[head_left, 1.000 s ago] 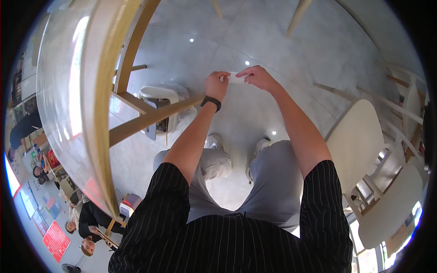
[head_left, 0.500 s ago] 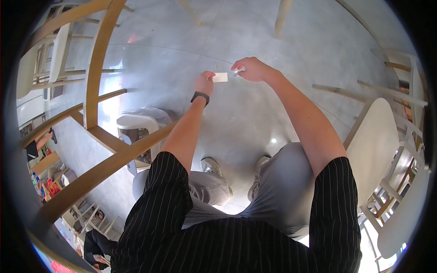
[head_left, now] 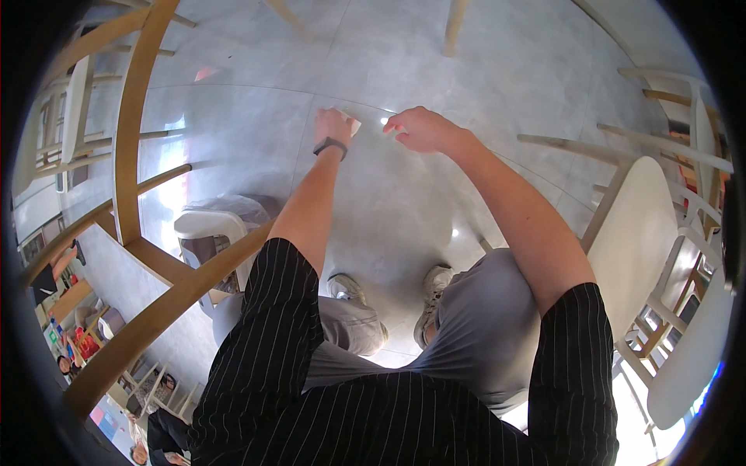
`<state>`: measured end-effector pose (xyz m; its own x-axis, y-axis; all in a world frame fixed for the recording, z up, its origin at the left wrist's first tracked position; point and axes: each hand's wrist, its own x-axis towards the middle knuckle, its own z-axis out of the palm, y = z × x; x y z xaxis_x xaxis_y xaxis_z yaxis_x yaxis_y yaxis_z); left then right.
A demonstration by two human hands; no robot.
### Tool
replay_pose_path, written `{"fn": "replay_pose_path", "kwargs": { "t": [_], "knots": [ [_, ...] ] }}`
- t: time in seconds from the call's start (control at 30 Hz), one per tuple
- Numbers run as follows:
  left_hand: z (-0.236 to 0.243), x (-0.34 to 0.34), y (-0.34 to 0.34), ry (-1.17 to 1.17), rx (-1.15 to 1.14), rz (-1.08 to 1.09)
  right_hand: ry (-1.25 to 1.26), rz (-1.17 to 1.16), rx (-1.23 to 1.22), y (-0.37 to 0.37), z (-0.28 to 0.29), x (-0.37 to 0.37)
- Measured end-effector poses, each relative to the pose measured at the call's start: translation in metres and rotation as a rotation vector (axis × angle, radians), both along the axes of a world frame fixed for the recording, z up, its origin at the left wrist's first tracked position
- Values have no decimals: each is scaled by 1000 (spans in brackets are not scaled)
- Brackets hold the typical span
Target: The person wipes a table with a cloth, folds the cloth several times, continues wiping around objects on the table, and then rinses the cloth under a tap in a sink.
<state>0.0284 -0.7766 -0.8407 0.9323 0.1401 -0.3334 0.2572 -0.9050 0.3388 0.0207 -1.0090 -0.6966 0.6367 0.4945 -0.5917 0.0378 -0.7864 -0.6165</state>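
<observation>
At eleven o'clock the left hand (head_left: 334, 123) closes on a small white card (head_left: 355, 126) jutting toward three: in hand, not set down. At one, the right hand (head_left: 416, 130) curls, apart from it; whether pinching anything, I can't tell.

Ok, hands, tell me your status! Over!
Left hand: holding small pale card. Right hand: apart from it, grip unclear. Wooden bar off to the left.

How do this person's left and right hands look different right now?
The left hand holds a small white piece; whether the right hand holds anything is unclear. The left hand has a dark band at its wrist; the right hand has none. The left hand points forward, the right hand leftward. Both are bare, above the grey floor.
</observation>
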Motion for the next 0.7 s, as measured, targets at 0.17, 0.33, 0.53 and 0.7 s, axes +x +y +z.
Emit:
{"fn": "replay_pose_path", "kwargs": {
  "t": [0.17, 0.33, 0.53, 0.7],
  "knots": [
    [-2, -7, -3, 14, 0, -84, -36, 3, 27, 3, -7, 1],
    [-18, -20, 5, 29, -75, -224, -56, 27, -17, 10, -1, 6],
    [32, -16, 2, -14, -614, 29, -163, -16, 50, 9, 9, 30],
    [151, -20, -40, -5, -1162, 256, -331, -316, 353, -4, 50, 27]
  ]
}}
